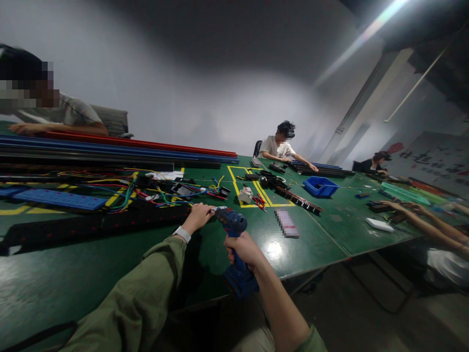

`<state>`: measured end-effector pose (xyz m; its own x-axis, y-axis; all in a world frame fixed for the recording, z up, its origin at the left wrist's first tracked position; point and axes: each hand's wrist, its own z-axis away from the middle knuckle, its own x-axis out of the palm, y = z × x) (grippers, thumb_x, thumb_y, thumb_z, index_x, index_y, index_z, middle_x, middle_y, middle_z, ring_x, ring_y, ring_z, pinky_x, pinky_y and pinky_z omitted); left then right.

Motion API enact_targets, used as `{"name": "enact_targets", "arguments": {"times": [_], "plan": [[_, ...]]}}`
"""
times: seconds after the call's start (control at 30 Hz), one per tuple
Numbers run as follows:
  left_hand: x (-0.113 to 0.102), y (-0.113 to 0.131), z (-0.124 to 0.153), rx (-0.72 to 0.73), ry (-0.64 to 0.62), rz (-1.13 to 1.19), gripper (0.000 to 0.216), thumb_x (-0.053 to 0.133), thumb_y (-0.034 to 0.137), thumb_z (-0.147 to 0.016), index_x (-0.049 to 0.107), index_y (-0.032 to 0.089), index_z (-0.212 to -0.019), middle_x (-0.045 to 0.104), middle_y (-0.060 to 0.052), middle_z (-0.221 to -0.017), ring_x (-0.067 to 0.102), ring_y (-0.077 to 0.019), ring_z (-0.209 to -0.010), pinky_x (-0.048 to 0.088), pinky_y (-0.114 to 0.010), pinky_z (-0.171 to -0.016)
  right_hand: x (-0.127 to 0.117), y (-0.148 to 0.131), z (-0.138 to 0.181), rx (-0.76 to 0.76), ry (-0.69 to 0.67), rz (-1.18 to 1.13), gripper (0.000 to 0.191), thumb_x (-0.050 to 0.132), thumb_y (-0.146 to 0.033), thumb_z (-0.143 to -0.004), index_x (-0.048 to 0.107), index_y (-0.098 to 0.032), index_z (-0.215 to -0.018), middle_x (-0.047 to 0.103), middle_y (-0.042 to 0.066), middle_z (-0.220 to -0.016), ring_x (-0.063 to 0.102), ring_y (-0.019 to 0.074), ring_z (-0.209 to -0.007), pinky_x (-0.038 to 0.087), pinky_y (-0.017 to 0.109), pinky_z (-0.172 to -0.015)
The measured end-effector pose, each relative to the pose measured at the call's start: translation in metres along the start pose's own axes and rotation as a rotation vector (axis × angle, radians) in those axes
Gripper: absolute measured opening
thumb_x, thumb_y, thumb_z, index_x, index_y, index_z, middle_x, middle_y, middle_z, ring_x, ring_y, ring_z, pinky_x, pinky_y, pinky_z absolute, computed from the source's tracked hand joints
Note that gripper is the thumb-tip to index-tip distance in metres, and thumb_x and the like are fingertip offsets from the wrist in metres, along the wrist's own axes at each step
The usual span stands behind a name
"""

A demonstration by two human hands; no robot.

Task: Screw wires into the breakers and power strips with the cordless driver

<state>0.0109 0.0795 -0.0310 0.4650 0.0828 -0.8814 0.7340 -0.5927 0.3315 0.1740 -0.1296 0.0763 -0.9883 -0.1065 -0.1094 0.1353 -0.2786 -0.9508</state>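
Note:
My right hand (245,250) is wrapped round the grip of a blue cordless drill (235,244), whose nose points left. My left hand (199,215) is closed near the drill's tip, at the end of a long black strip (91,226) lying on the green table (311,239). What its fingers pinch is too small to make out. A white watch band sits on my left wrist.
Coloured wires (146,190), a blue strip (58,198), long red, blue and black rails (128,149) lie to the left. A blue bin (320,186), a white breaker (245,194) and black strips lie beyond. Other people sit at far left, far middle and right.

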Motion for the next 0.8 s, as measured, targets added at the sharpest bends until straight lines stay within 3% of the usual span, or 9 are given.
{"name": "enact_targets", "arguments": {"times": [0.8], "plan": [[-0.0012,-0.0003,-0.0005,0.005,-0.006,-0.021,0.036,0.045,0.039,-0.096,0.068,0.031,-0.121,0.073,-0.006,-0.115,0.057,-0.0264,-0.101,0.033,-0.039,-0.092,0.0,-0.0012,0.0001,-0.006,-0.003,-0.004,0.011,0.055,-0.021,-0.067,0.045,-0.02,-0.062,0.047,-0.005,-0.05,0.046,0.0093,-0.042,0.037,0.022,-0.044]]}}
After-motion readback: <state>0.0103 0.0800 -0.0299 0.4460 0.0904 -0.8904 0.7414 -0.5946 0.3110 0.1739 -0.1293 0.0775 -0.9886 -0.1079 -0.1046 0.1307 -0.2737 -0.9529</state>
